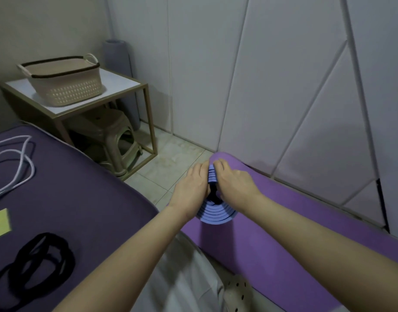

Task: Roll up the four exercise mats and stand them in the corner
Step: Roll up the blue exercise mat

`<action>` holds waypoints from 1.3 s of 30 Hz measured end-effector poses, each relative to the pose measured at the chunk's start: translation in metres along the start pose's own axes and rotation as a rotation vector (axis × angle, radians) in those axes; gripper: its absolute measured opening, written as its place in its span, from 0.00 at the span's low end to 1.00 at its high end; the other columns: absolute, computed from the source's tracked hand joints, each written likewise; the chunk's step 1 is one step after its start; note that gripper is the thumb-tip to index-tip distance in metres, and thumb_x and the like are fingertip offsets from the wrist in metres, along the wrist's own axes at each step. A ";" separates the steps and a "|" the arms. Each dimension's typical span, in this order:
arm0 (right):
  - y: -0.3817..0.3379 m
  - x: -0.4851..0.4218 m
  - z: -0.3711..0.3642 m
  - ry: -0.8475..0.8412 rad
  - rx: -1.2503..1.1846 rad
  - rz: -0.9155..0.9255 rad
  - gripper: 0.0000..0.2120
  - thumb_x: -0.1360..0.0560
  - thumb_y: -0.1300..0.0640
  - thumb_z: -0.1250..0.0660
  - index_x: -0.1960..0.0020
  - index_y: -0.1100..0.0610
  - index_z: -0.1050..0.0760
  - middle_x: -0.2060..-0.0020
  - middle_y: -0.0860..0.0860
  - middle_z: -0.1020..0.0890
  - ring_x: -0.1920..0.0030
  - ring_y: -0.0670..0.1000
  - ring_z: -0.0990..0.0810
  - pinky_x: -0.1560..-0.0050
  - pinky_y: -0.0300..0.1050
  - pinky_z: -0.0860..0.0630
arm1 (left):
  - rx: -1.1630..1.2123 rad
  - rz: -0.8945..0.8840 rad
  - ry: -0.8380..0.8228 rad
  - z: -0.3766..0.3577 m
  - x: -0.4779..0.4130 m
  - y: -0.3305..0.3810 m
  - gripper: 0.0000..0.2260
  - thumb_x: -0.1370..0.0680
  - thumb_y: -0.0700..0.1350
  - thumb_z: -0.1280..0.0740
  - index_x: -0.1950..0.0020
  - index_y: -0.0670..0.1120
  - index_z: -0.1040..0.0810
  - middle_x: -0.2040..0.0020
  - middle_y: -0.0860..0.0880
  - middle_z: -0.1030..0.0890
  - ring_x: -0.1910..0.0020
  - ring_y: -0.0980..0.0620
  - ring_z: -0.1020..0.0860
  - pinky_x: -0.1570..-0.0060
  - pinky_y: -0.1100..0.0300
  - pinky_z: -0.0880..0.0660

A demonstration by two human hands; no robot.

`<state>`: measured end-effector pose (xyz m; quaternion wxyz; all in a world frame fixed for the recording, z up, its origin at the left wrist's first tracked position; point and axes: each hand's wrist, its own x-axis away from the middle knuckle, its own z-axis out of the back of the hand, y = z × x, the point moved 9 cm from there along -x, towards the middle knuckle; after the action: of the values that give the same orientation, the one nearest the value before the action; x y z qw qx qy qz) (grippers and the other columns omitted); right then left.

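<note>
With our left hand and right hand both apparently pinching the coiled end of the purple mat, lying centre toward four o'clock, we should square its layers flush and tight before standing it beside the grey rolled mat at eleven o'clock.

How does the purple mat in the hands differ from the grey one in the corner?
Colour: the purple mat shows lilac-blue inner layers; the grey mat is plain grey. Pose: the grey mat stands upright; the purple mat sits low by the wall, spiral end toward the camera. Handling: the left hand and right hand grip the purple mat; no hand is on the grey mat. Both are rolled.
</note>
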<state>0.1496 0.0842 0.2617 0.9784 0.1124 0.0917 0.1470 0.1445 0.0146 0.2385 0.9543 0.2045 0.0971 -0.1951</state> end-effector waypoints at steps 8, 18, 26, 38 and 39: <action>-0.024 -0.019 0.008 0.010 0.071 0.065 0.14 0.28 0.59 0.33 0.45 0.61 0.30 0.55 0.54 0.24 0.66 0.53 0.20 0.78 0.40 0.51 | 0.062 0.089 -0.079 0.010 0.005 -0.031 0.28 0.19 0.49 0.43 0.23 0.44 0.50 0.31 0.46 0.34 0.35 0.48 0.31 0.43 0.52 0.27; -0.076 -0.041 0.001 -0.111 -0.043 0.032 0.14 0.23 0.64 0.42 0.38 0.62 0.38 0.44 0.58 0.26 0.49 0.57 0.20 0.61 0.45 0.28 | -0.292 0.384 -0.024 0.046 0.119 -0.134 0.17 0.20 0.45 0.43 0.31 0.45 0.34 0.37 0.45 0.30 0.38 0.45 0.31 0.37 0.51 0.38; -0.127 -0.038 -0.019 -0.108 0.056 0.089 0.18 0.23 0.63 0.41 0.35 0.62 0.41 0.43 0.59 0.27 0.55 0.53 0.19 0.64 0.43 0.24 | -0.401 0.849 -0.338 0.025 0.233 -0.202 0.20 0.21 0.41 0.39 0.32 0.46 0.41 0.31 0.43 0.39 0.32 0.43 0.38 0.37 0.48 0.34; -0.125 -0.022 -0.025 -0.119 0.051 0.084 0.18 0.24 0.63 0.40 0.36 0.61 0.40 0.45 0.57 0.26 0.64 0.50 0.29 0.75 0.38 0.40 | -0.097 0.652 -0.054 0.046 0.219 -0.180 0.16 0.23 0.29 0.44 0.38 0.42 0.30 0.46 0.44 0.23 0.52 0.46 0.23 0.55 0.55 0.27; -0.123 -0.021 -0.023 -0.116 0.045 0.078 0.17 0.23 0.62 0.41 0.36 0.61 0.40 0.45 0.57 0.26 0.64 0.50 0.29 0.75 0.38 0.40 | -0.128 0.632 -0.048 0.048 0.215 -0.179 0.16 0.23 0.30 0.44 0.38 0.42 0.31 0.45 0.44 0.23 0.51 0.45 0.23 0.55 0.55 0.28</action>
<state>0.1581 -0.0320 0.2124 0.9729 0.1460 0.0336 0.1763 0.2710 -0.2279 0.1619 0.9805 0.1597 0.0184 0.1127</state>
